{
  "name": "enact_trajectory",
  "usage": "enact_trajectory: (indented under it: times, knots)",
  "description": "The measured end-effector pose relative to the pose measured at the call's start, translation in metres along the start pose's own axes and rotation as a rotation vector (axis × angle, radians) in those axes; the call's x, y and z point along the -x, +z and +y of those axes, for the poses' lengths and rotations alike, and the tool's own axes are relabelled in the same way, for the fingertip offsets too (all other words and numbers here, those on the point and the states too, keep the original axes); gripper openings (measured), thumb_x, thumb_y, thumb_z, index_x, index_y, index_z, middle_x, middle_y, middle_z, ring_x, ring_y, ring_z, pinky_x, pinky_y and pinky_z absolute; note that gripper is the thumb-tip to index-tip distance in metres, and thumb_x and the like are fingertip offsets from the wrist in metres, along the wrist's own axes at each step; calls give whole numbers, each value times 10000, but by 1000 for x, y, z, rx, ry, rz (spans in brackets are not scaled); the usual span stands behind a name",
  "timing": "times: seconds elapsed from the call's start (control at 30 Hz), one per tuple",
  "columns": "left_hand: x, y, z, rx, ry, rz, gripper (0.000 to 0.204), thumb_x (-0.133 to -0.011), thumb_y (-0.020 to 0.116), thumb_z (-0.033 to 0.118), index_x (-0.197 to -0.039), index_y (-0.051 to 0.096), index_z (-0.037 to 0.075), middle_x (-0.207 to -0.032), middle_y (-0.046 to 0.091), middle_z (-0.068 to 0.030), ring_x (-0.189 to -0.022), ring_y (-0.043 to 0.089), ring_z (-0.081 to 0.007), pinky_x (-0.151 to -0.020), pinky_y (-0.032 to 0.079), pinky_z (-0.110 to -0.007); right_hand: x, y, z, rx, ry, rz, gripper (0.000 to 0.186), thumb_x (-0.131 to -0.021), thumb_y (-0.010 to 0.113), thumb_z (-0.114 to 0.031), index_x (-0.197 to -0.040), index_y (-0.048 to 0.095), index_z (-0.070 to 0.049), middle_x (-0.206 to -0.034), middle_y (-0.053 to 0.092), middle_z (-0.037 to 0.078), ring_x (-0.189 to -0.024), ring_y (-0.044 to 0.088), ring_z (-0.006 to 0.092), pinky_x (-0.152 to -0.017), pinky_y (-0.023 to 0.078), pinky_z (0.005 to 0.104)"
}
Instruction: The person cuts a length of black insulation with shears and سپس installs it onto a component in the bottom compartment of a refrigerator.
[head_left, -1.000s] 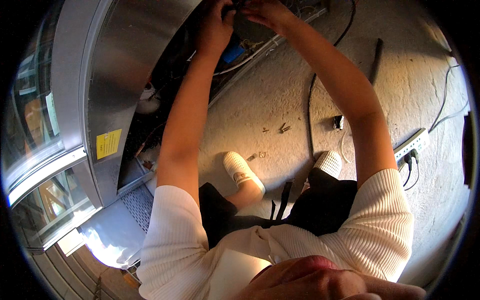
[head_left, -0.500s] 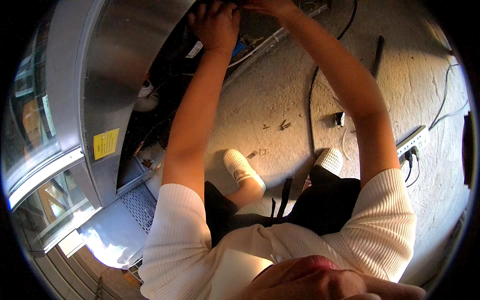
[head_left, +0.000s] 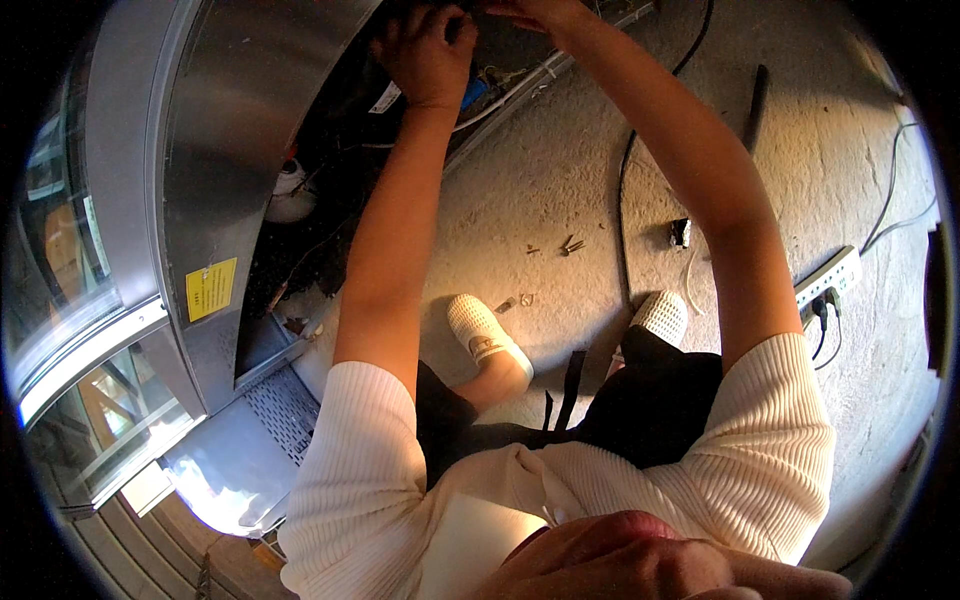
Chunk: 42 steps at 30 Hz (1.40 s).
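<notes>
Both hands reach into the dark open base of a metal cabinet (head_left: 240,130), at the top edge of the view. My left hand (head_left: 430,55) has its fingers bent, with thumb and forefinger curled toward each other over something dark I cannot make out. Just to its right, my right hand (head_left: 540,12) is partly cut off by the frame, its fingers drawn together and pointing left; what they grip is hidden. Below the left hand are a white label (head_left: 385,97) and a small blue part (head_left: 474,94). A pale cable (head_left: 500,108) runs beside the cabinet's lower edge.
Inside the cabinet sits a white rounded part (head_left: 290,195). On the concrete floor lie several screws (head_left: 571,246), a black cable (head_left: 622,200), a dark bar (head_left: 757,110) and a small box-like piece (head_left: 680,234). A power strip (head_left: 830,280) with plugs lies at right; a perforated metal panel (head_left: 285,415) is lower left.
My left hand has shifted slightly left and its thumb and forefinger have opened into a rounder curl. The right hand has stayed nearly in place, its fingers a little lower.
</notes>
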<state>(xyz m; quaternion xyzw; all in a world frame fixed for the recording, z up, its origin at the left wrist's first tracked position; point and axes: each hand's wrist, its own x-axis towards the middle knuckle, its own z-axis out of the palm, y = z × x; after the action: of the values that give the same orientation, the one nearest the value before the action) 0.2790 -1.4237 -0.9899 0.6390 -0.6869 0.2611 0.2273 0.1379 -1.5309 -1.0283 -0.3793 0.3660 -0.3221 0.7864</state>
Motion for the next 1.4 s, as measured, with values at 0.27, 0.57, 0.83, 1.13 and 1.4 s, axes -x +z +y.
enact_trajectory:
  times: [0.27,0.57,0.83,1.13,1.4]
  knots:
    - [-14,-16,26,-21,13,63,113,-813,677,256,-885,686,169,-903,616,-40,-906,557,-299,-815,403,-489,-9,-10,11,-181,58,-23,325,-984,427,-233,-1240,571,-95,-1186,635,84,-1100,607,230,-968,421,443]
    - [-20,-18,21,-106,122,68,102,-804,689,248,-881,694,182,-911,629,9,-927,546,-258,-830,374,-482,14,-1,-2,-46,80,28,329,-991,438,-247,-1258,565,-104,-1230,618,59,-1111,601,200,-991,382,484]
    - [-17,-6,15,-27,110,133,92,-782,699,266,-844,698,199,-891,643,9,-890,562,-269,-840,383,-492,-10,-13,17,-154,59,-57,316,-959,446,-196,-1234,578,-115,-1260,601,27,-1098,593,178,-923,384,436]
    - [12,28,3,209,-120,230,145,-807,712,452,-844,716,311,-838,670,1,-946,572,-299,-851,348,-516,-23,-18,29,-204,11,-158,251,-945,465,-149,-1133,624,-99,-1133,653,22,-949,625,149,-703,407,319]
    - [-3,6,10,-62,83,231,106,-796,701,320,-872,711,248,-904,659,32,-907,564,-269,-844,372,-494,-26,-17,29,-215,3,-161,199,-942,492,-119,-1042,659,-75,-1006,695,41,-816,659,135,-528,418,233]
